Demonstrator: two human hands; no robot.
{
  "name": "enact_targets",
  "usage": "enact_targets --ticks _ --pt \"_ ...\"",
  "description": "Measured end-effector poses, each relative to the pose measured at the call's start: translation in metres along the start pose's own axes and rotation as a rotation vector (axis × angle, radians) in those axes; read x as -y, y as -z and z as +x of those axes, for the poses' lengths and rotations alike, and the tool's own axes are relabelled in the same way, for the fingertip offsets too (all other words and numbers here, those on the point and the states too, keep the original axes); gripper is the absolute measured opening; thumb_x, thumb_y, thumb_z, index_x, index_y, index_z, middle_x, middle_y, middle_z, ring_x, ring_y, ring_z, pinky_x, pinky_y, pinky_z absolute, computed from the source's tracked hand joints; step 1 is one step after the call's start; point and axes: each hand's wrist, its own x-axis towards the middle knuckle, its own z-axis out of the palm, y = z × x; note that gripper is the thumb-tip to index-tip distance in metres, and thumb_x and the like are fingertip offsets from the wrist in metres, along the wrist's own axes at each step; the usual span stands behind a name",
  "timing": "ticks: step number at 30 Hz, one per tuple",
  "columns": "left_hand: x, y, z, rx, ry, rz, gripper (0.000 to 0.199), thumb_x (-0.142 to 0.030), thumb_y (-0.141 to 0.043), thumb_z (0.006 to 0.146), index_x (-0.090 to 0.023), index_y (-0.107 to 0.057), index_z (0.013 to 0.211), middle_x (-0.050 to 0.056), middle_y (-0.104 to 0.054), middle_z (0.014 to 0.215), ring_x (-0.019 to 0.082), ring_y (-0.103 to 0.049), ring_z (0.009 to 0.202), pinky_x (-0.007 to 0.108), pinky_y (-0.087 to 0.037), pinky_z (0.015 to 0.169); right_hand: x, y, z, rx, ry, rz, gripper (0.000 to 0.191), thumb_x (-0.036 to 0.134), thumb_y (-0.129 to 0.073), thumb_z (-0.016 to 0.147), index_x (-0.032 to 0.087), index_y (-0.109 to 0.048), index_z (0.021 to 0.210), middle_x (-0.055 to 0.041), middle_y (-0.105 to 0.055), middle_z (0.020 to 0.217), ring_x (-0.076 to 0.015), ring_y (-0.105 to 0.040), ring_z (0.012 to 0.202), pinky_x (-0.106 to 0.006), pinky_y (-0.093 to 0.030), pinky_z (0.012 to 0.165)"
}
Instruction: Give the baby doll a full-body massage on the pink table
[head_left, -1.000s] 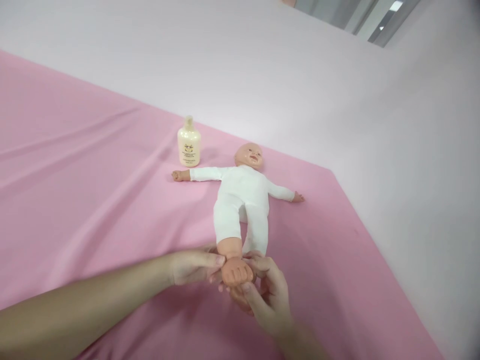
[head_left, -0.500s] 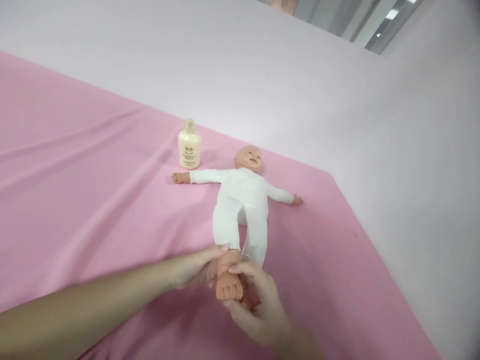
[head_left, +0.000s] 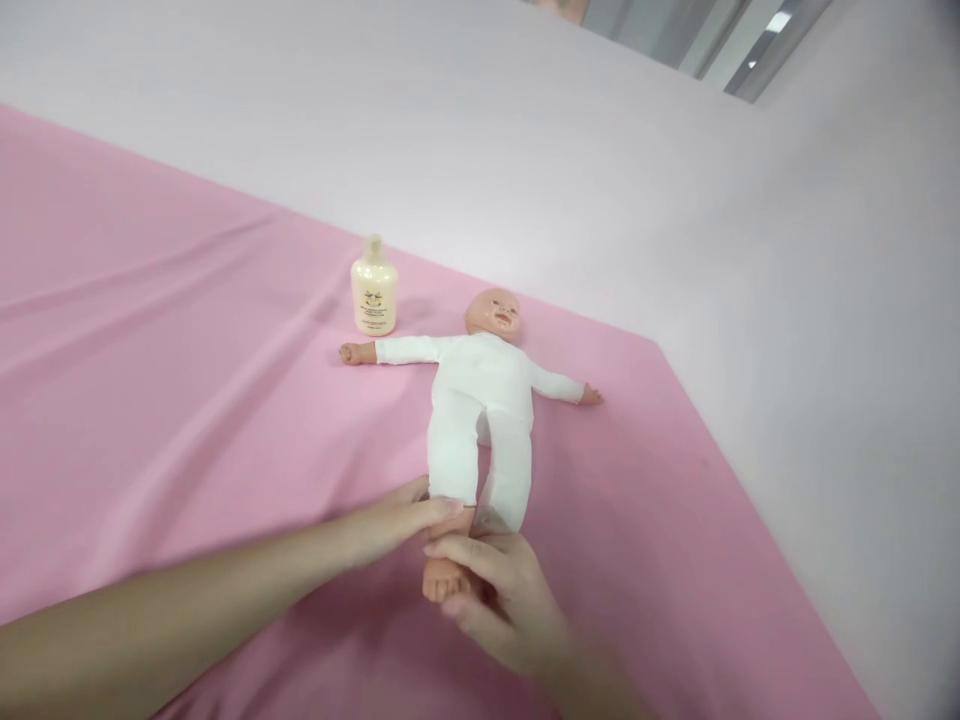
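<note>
A baby doll (head_left: 484,375) with a white cloth body lies on its back, arms spread and legs toward me. My left hand (head_left: 409,525) is closed around the ankle of the doll's leg on the left side, its thumb on top near the trouser hem. Just nearer to me, my right hand (head_left: 502,595) grips the bare foot (head_left: 442,580) of that same leg, fingers over the top and thumb by the toes. Part of the foot is hidden by my right hand. The doll's other foot is out of sight behind it.
Beyond the doll's outstretched arm on the left stands a cream-coloured bottle (head_left: 374,295) with dark print. Pink cloth (head_left: 187,420) with several creases lies under everything. A white surface (head_left: 675,200) extends past its far and right edges.
My right hand has shifted left and farther over the top of the foot. My left thumb lies more across the ankle. The foot has moved slightly left, and the view has shifted a little.
</note>
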Motion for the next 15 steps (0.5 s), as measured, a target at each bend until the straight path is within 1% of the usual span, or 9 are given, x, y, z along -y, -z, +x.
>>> enact_targets --ticks 3,5,6,8,10,11,12,13,15 --pt "0.000 -0.001 0.002 -0.132 -0.002 -0.172 0.041 -0.050 -0.072 0.083 -0.018 -0.063 0.107 0.005 -0.069 0.096 0.023 -0.063 0.098 0.036 -0.050 0.089 -0.001 0.003 -0.003 -0.060 -0.034 -0.054 0.025 0.024 -0.044 0.100 0.025 -0.069 0.100 0.0023 -0.070 0.068 -0.0131 -0.063 0.061 -0.027 -0.052 0.067" --pt "-0.003 -0.002 0.003 -0.179 0.002 -0.243 0.043 -0.048 -0.075 0.081 -0.017 -0.063 0.109 0.005 -0.070 0.093 0.022 -0.065 0.093 0.034 -0.051 0.086 -0.005 0.005 -0.006 -0.140 -0.111 -0.131 0.025 0.023 -0.046 0.099 0.024 -0.070 0.095 0.0010 -0.067 0.068 -0.0140 -0.064 0.066 -0.028 -0.051 0.067" --pt "-0.005 -0.002 0.003 -0.195 0.011 -0.257 0.043 -0.046 -0.077 0.080 -0.016 -0.064 0.110 0.005 -0.070 0.092 0.022 -0.065 0.090 0.034 -0.052 0.085 -0.008 0.007 -0.007 -0.192 -0.156 -0.151 0.024 0.024 -0.047 0.099 0.024 -0.070 0.096 -0.0006 -0.068 0.075 -0.0151 -0.066 0.072 -0.029 -0.052 0.071" --pt "-0.009 -0.003 0.003 -0.230 0.040 -0.277 0.045 -0.044 -0.078 0.080 -0.017 -0.063 0.113 0.006 -0.071 0.093 0.022 -0.067 0.088 0.035 -0.053 0.084 -0.014 0.009 -0.008 -0.316 -0.265 -0.159 0.020 0.028 -0.049 0.098 0.025 -0.068 0.104 -0.0048 -0.068 0.098 -0.0181 -0.067 0.095 -0.034 -0.053 0.086" --pt "-0.013 -0.005 0.002 -0.273 0.064 -0.293 0.051 -0.043 -0.079 0.080 -0.018 -0.060 0.120 0.005 -0.071 0.096 0.022 -0.068 0.090 0.035 -0.054 0.084 -0.019 0.012 -0.008 -0.449 -0.380 -0.144 0.022 0.033 -0.053 0.096 0.027 -0.064 0.114 -0.0081 -0.059 0.129 -0.0223 -0.057 0.124 -0.042 -0.046 0.106" --pt "-0.014 -0.006 0.001 -0.290 0.074 -0.297 0.055 -0.043 -0.079 0.080 -0.019 -0.057 0.124 0.005 -0.071 0.098 0.022 -0.069 0.090 0.036 -0.055 0.084 -0.022 0.013 -0.008 -0.505 -0.446 -0.124 0.028 0.036 -0.056 0.095 0.028 -0.060 0.121 -0.0084 -0.051 0.142 -0.0242 -0.048 0.135 -0.046 -0.041 0.113" --pt "-0.014 -0.006 0.001 -0.304 0.077 -0.295 0.059 -0.043 -0.080 0.080 -0.020 -0.054 0.128 0.005 -0.070 0.099 0.022 -0.069 0.091 0.036 -0.055 0.084 -0.024 0.013 -0.007 -0.555 -0.512 -0.087 0.036 0.039 -0.058 0.093 0.029 -0.056 0.128 -0.0083 -0.043 0.150 -0.0256 -0.041 0.142 -0.049 -0.037 0.116" --pt "-0.014 -0.007 0.000 -0.311 0.074 -0.286 0.062 -0.043 -0.079 0.080 -0.021 -0.051 0.130 0.006 -0.070 0.102 0.022 -0.069 0.092 0.036 -0.056 0.084 -0.026 0.014 -0.007 -0.588 -0.573 -0.030 0.046 0.041 -0.060 0.091 0.030 -0.049 0.135 -0.0082 -0.037 0.155 -0.0263 -0.037 0.146 -0.050 -0.036 0.117" --pt "-0.013 -0.007 0.000 -0.329 0.043 -0.249 0.063 -0.045 -0.078 0.082 -0.023 -0.049 0.133 0.007 -0.068 0.110 0.023 -0.068 0.098 0.036 -0.056 0.085 -0.029 0.015 -0.006 -0.616 -0.674 0.115 0.064 0.044 -0.064 0.089 0.033 -0.036 0.145 -0.0087 -0.031 0.160 -0.0268 -0.039 0.145 -0.051 -0.041 0.115"
